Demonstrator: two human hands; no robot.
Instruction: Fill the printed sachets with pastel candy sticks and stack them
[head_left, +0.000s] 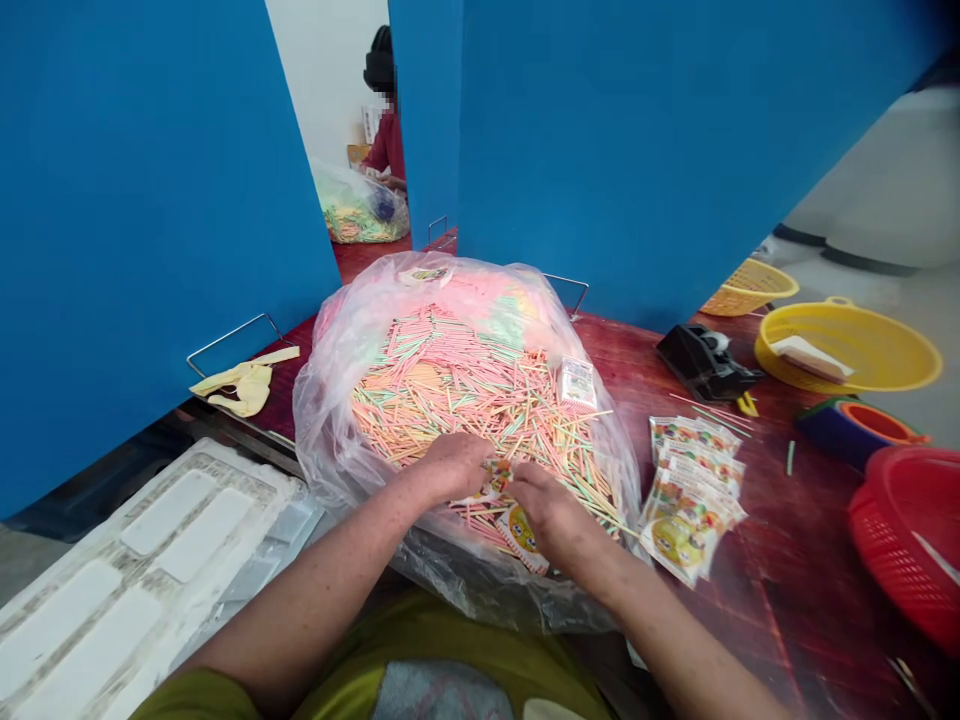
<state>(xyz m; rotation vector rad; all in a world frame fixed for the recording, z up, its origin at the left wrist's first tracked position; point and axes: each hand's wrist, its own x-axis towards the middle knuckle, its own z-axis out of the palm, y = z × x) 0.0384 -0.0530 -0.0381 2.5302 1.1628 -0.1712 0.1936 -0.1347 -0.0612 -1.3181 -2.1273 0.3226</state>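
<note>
In the head view, a small printed packet [498, 480] is held between the left hand [459, 466] and the right hand [551, 512], its ends partly hidden by the fingers, above the near part of a heap of pastel sticks [450, 390]. The heap is ringed by the crumpled edge of a clear plastic bag [319, 400], crossed at its near side by both forearms. Behind, the bag is backed by blue panels [570, 150]. To the right, a strip of counter [787, 570] is left between overlapping packets [682, 520] and a red basket [915, 540].
</note>
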